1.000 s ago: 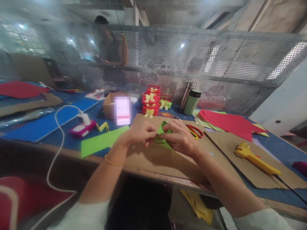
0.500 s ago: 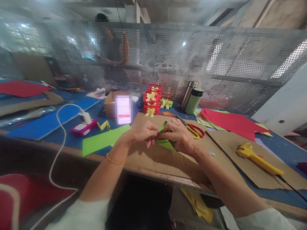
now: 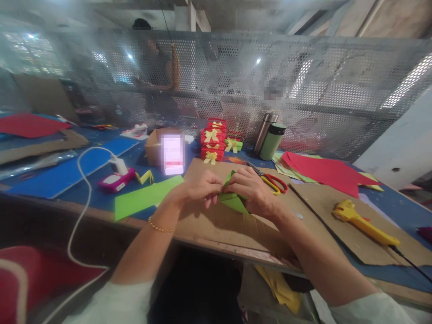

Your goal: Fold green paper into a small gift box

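Between my hands, above the cardboard sheet (image 3: 209, 225), is a folded piece of green paper (image 3: 235, 204). My right hand (image 3: 251, 189) is closed on it, and its fingers hide part of the folds. My left hand (image 3: 204, 185) pinches at the paper's left edge with thumb and fingertips. A flat green paper strip (image 3: 145, 198) lies to the left, close to my left wrist. Just beyond my right hand rest scissors (image 3: 275, 183) with red and yellow handles.
Small red boxes (image 3: 213, 137) with yellow bows are stacked at the back, beside a green bottle (image 3: 272, 143). A yellow glue gun (image 3: 364, 222) lies on cardboard at the right. A lit phone (image 3: 173, 153) stands left of the boxes; a white cable (image 3: 88, 198) hangs over the table edge.
My right hand's fingers have curled slightly lower over the green paper, and a little more of its lower flap shows. My left hand stays nearly in place.
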### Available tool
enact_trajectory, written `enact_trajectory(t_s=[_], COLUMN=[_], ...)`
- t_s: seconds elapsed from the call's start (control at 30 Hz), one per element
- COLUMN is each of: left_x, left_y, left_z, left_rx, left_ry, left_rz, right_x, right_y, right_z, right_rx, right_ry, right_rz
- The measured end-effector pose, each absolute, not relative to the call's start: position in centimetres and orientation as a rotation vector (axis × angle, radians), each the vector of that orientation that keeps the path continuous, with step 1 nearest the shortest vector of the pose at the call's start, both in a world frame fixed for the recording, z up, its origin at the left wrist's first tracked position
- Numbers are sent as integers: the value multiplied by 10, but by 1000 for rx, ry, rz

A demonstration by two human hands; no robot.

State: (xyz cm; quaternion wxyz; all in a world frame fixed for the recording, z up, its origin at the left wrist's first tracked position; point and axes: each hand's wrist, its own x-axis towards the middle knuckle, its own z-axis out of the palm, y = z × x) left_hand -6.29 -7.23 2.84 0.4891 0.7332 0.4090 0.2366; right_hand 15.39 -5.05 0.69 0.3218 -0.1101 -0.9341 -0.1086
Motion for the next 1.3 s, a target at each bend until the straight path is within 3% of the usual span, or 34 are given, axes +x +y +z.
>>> enact_trajectory(t_s=[0.6,1.3], left_x=[-65,-65], left_y=[-74,-76], left_z=[31,35], left_rx=[2171,2244], left_ry=[1015,1057], left_rz=[544,539], right_x=[155,165], right_y=[-58,-51], right_z=[11,21], right_rx=[-648,-581], right_ry=[-2310,-2435], right_rz=[-414,174])
